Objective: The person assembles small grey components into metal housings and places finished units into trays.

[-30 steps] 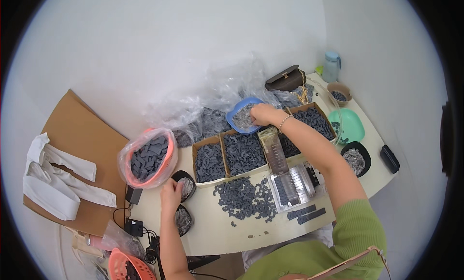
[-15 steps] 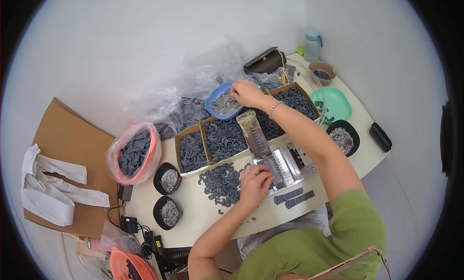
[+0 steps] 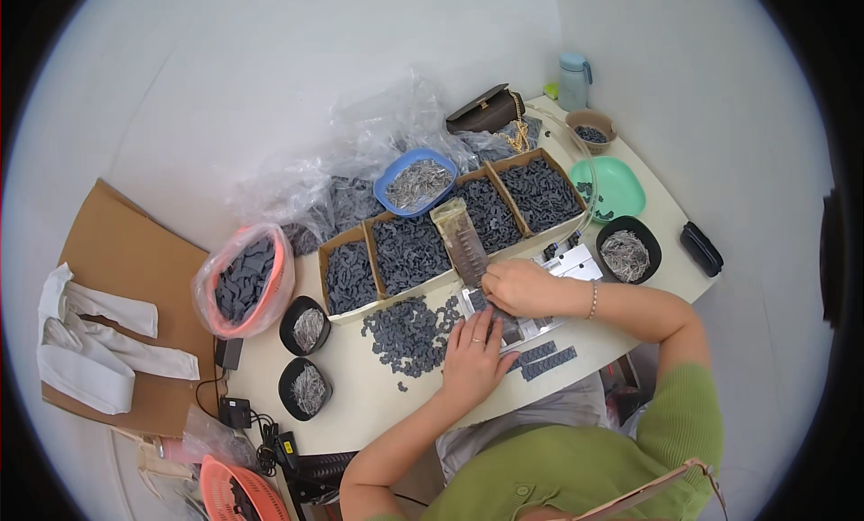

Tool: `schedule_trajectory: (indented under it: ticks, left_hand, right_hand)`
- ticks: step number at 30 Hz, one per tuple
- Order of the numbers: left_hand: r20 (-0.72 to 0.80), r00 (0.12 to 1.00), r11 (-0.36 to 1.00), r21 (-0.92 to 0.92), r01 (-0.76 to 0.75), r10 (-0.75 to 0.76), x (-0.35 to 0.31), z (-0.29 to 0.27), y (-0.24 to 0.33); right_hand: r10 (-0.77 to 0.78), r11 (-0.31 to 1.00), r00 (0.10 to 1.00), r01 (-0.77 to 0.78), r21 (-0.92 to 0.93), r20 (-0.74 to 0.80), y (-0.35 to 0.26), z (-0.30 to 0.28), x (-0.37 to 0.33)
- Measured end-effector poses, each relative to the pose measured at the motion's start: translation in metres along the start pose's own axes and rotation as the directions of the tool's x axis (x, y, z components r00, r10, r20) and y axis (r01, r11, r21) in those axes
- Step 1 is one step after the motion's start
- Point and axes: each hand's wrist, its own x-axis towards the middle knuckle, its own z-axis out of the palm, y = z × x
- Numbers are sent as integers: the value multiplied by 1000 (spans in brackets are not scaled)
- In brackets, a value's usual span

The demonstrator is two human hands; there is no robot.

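My right hand [image 3: 526,289] is over the metal fixture [image 3: 578,264], fingertips pinched together above its left part. Whatever they hold is too small or hidden to make out. Lying at the fixture's front left edge is my left hand [image 3: 472,363], its fingers stretched out and a ring on one. A clear ribbed plastic piece [image 3: 465,244] leans from the far side of the fixture against the box edge. Dark grey strips [image 3: 549,363] made of small parts rest in front of the fixture. Loose dark grey parts [image 3: 405,336] are heaped left of my left hand.
Behind stands a divided cardboard box [image 3: 389,302] of grey parts. A blue dish [image 3: 382,184] of thin metal pins sits beyond it. Black bowls [image 3: 286,327] of pins are at left, another black bowl [image 3: 655,256] at right. A green tray [image 3: 630,193] and pink basket [image 3: 288,269] flank the box.
My right hand has come back from the blue dish of pins to the fixture. My left hand has shifted slightly nearer and its fingers have straightened.
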Motion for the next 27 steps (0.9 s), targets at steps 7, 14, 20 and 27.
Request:
schedule_trajectory:
  ticks: [7,14,20,27]
  left_hand:
    - [29,998,997,60,56,-58,-2,5,-16]
    - [-7,994,989,-92,112,-113,10,-3,-32]
    - [44,998,998,-36,48,-46,12,4,-25]
    - [15,999,999,-29,39,-38,15,1,-19]
  right_hand:
    - [-13,1000,998,13,-5,-56,-8,5,-6]
    - [9,1000,998,-9,-9,-56,-8,-9,-23]
    - [-30,977,991,2,-211,-128,-27,-12,-38]
    - [-31,982,993,9,-190,-111,-22,-16,-39]
